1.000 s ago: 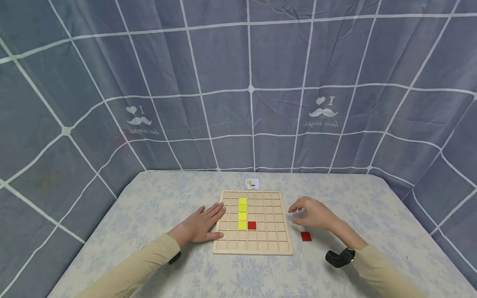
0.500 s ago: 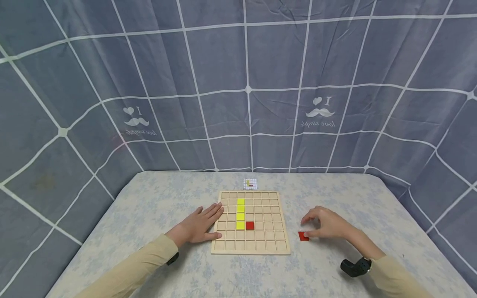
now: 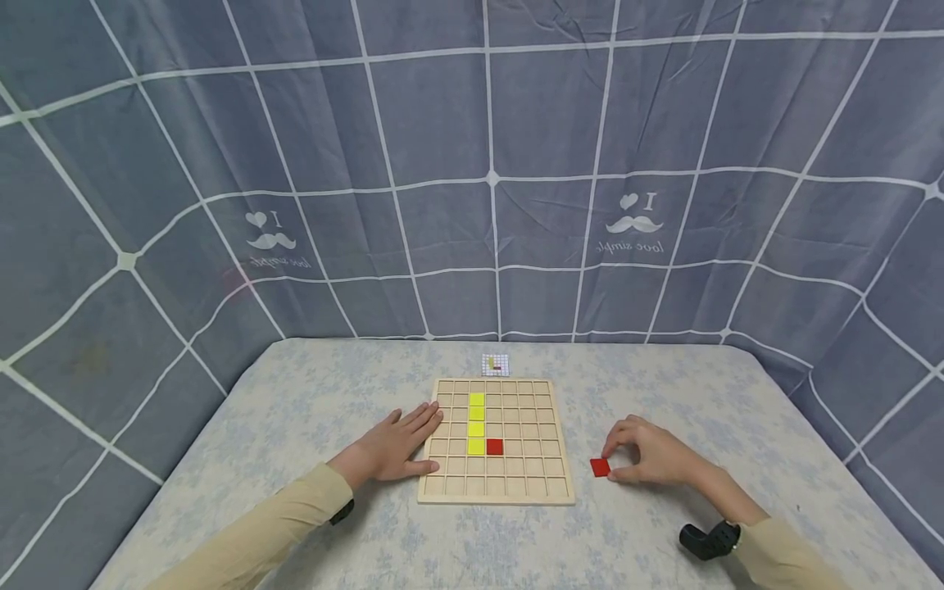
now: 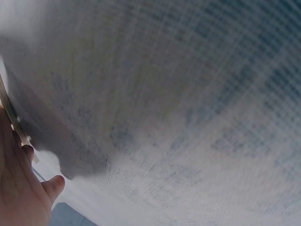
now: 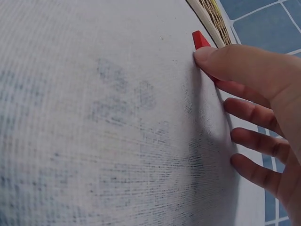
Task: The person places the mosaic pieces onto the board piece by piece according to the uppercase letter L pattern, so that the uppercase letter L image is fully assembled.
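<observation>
My left hand (image 3: 394, 447) lies flat with fingers spread over the left edge of a square wooden grid board (image 3: 496, 489). A column of several yellow square tiles (image 3: 476, 414) sits on the board, with one red tile (image 3: 494, 447) beside the lowest. Right of the board, on the tabletop, is a loose red square tile (image 3: 600, 467). My right hand (image 3: 652, 455) pinches its right side between thumb and forefinger. In the right wrist view the thumb covers part of that tile (image 5: 200, 40), and the other fingers curl loosely behind.
A small printed card (image 3: 495, 365) with a grid pattern lies behind the board. The table (image 3: 354, 369) has a pale blue floral cloth. Blue curtains (image 3: 546, 221) with white lines stand around its back and sides.
My right hand has moved from beside the board rightward and nearer to me, down to the loose red tile, and its thumb and forefinger have closed on it. My left hand stays put.
</observation>
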A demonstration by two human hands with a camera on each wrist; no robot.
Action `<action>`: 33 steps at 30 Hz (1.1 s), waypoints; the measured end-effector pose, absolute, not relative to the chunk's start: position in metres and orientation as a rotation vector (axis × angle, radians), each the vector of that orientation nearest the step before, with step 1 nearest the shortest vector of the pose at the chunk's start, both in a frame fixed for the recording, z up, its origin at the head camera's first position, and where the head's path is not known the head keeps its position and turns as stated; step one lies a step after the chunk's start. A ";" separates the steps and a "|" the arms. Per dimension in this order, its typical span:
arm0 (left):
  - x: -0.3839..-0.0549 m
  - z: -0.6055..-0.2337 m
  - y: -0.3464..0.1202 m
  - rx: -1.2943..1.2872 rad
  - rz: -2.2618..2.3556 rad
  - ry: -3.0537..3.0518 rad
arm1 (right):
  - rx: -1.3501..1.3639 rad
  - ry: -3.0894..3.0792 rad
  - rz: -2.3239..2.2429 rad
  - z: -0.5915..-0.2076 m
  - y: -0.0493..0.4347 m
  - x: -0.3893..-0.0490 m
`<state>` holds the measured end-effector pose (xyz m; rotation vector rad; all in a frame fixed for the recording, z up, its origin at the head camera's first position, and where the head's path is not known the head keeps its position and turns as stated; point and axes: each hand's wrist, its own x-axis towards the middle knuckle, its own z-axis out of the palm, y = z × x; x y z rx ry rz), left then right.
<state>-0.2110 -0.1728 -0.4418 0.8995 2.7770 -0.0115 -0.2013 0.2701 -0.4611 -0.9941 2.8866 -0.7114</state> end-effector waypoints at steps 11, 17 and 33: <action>-0.213 -0.447 -0.173 0.902 -0.009 2.784 | -1.030 2.952 -0.648 -0.465 0.268 -0.201; -0.212 -0.446 -0.173 0.899 -0.022 2.784 | -0.995 3.036 -0.623 -0.464 0.263 -0.203; -0.215 -0.448 -0.175 0.912 -0.008 2.782 | -0.920 3.129 -0.646 -0.452 0.223 -0.222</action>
